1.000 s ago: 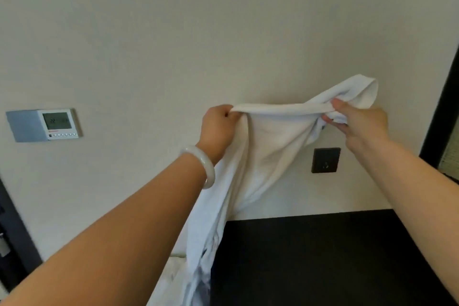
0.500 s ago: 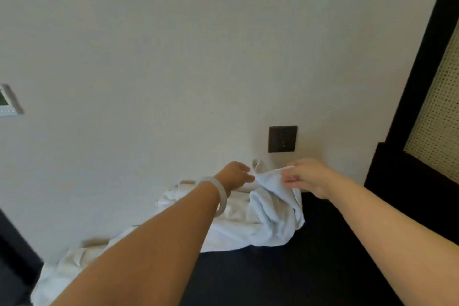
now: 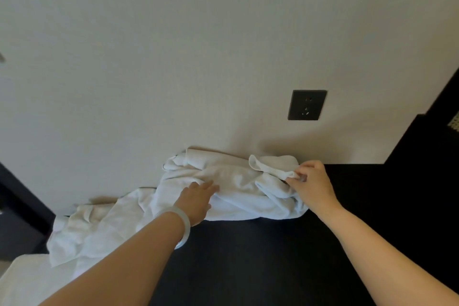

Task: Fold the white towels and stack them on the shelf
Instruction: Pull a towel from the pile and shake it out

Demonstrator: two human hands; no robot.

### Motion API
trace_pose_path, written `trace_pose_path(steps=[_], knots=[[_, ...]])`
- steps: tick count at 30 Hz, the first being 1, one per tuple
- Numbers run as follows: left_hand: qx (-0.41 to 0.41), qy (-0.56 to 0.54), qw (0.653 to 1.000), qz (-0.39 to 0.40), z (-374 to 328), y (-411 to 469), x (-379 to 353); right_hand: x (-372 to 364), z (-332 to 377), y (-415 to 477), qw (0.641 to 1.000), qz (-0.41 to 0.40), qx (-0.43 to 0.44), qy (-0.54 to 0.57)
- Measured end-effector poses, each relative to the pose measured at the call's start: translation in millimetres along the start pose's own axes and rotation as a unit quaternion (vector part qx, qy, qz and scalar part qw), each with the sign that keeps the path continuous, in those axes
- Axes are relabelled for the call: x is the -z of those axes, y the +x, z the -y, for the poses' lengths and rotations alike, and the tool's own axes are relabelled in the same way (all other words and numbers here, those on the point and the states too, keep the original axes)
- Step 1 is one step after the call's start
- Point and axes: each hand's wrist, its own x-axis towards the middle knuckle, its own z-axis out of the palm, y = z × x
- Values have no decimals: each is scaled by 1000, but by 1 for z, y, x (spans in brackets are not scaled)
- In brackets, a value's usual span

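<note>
A matte cream wall is filling the upper part of the view and carrying a dark square wall socket. Below the socket, a flat black desk is running along the foot of the wall, and a taller black panel is rising to the socket's right. A crumpled, soft white towel is lying on the desk against the wall, below and to the left of the socket. Its bulk is bunching in a heap there, and a long tail is trailing further down and left toward a flat white surface; what that surface is cannot be told. The person's left hand is lying flat on the heap, below and well left of the socket, with straight fingers close together, pressing the cloth down. The right hand is sitting almost directly under the socket, its thumb and curled fingers pinching a turned-up corner of the white towel. A smooth, pale ring bracelet is circling the left wrist, further down and left of the socket.
</note>
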Motion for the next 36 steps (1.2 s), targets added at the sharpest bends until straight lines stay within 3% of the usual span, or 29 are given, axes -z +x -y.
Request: trace_pose_path(steps=[6, 9, 11, 14, 16, 18, 22, 25, 29, 32, 34, 36], knots=[[-15, 45, 997, -65, -7, 9, 4, -11, 14, -15, 998, 32, -38, 28], [-4, -28, 992, -119, -20, 8, 30, -20, 21, -29, 999, -6, -30, 21], [13, -142, 982, -123, -33, 5, 56, -29, 26, -37, 995, 2, -50, 89], [5, -350, 933, -89, -60, 0, 100, -30, 44, -46, 965, 50, -61, 250], [-35, -383, 915, -121, -76, -4, 132, -19, 57, -47, 946, 99, -38, 307], [-65, -415, 894, -155, -91, -9, 169, -2, 68, -43, 948, 121, -1, 295], [-118, -452, 865, -183, -107, -16, 244, 54, 94, -22, 941, 21, 48, 333], [-109, -474, 861, -149, -93, -8, 268, 102, 102, 0, 935, -34, 66, 347], [6, -415, 900, -131, -68, 22, 203, 96, 78, 18, 964, 30, -10, 263], [81, -383, 912, -119, -59, 30, 121, 60, 46, 12, 966, 63, -88, 234], [109, -299, 935, -155, -59, 19, 77, 41, 27, 5, 963, 57, -122, 234], [82, -300, 927, -209, -64, 0, 42, 28, 15, -2, 965, 58, -123, 226]])
